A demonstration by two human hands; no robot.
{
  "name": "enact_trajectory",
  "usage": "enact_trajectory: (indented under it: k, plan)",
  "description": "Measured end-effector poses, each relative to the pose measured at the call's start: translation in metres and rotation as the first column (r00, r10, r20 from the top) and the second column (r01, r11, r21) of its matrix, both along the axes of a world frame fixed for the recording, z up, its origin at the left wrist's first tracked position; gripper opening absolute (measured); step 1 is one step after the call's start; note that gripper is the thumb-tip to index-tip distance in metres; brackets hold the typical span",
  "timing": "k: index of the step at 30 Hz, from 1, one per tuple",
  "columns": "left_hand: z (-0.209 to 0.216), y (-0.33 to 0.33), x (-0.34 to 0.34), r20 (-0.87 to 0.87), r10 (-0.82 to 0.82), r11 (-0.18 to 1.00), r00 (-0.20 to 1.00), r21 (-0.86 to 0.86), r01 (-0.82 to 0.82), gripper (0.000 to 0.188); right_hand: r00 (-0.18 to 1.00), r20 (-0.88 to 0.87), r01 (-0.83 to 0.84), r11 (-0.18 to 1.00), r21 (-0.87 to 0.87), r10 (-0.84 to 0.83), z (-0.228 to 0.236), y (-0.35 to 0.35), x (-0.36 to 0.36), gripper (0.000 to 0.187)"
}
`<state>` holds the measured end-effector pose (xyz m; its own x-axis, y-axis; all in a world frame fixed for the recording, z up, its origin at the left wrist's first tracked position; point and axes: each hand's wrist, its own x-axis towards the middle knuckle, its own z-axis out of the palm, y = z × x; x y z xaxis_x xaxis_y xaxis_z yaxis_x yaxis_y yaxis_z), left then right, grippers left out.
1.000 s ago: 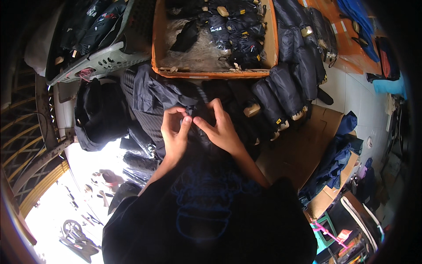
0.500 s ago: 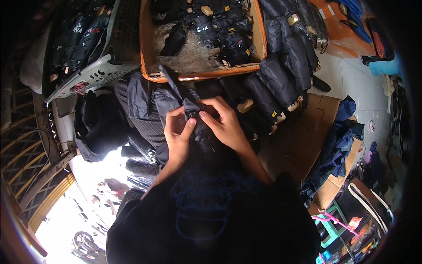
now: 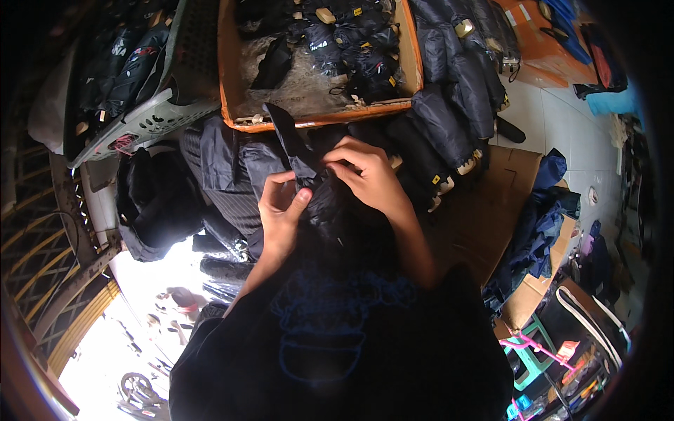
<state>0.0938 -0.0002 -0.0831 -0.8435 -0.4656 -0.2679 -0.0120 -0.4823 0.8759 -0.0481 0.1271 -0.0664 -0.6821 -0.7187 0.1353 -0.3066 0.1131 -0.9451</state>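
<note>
My left hand point(image 3: 279, 209) pinches a black folding umbrella point(image 3: 298, 160) between thumb and fingers, in front of my chest. A narrow dark flap of its cloth sticks up past the fingers. Close by on the right, my right hand point(image 3: 368, 174) has its fingers bent and pressed together at the edge of the same cloth. What its fingertips grip is too small to make out. Below the hands, the rest of the dark cloth merges with my black shirt. Rolled black umbrellas point(image 3: 444, 126) with pale handle ends lie just beyond my right hand.
An orange-edged cardboard box point(image 3: 419, 63) holding more umbrellas stands ahead. To its left is a grey perforated crate point(image 3: 151, 125), also filled. Black cloth point(image 3: 158, 203) is heaped at the left. A cardboard sheet point(image 3: 484, 210) and a dark blue cloth pile point(image 3: 530, 238) lie right.
My right hand has shifted slightly right and up, its fingers now drawn together. The cloth flap stands more upright and wider, while my left hand keeps its hold almost in place.
</note>
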Motion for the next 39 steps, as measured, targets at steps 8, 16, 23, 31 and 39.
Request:
enact_trajectory:
  k: [8, 16, 23, 31, 39]
  plan:
    - [0.003, 0.001, -0.002, 0.058, 0.016, 0.999, 0.998, 0.032, -0.018, 0.032, 0.971, -0.125, 0.201, 0.978, -0.056, -0.206, -0.006, -0.007, 0.027, 0.017]
    - [-0.009, 0.001, -0.002, -0.049, 0.015, 1.000, 0.999, -0.026, -0.016, 0.030, 0.998, -0.060, -0.006, 0.999, 0.036, 0.008, 0.010, -0.003, 0.008, 0.012]
    - [-0.016, -0.005, -0.008, 0.064, -0.147, 0.985, 0.987, 0.098, 0.141, 0.033, 0.988, -0.118, 0.100, 0.995, 0.022, -0.097, 0.001, -0.006, 0.012, 0.008]
    - [-0.009, 0.004, -0.012, 0.110, -0.104, 0.994, 0.988, 0.048, 0.099, 0.045, 0.879, -0.187, 0.438, 0.898, -0.046, -0.439, -0.004, -0.004, 0.056, 0.010]
    - [-0.006, 0.003, -0.017, 0.137, -0.176, 0.980, 0.975, -0.072, 0.187, 0.040, 0.972, -0.225, 0.091, 0.990, 0.112, -0.064, 0.032, 0.005, 0.010, 0.020]
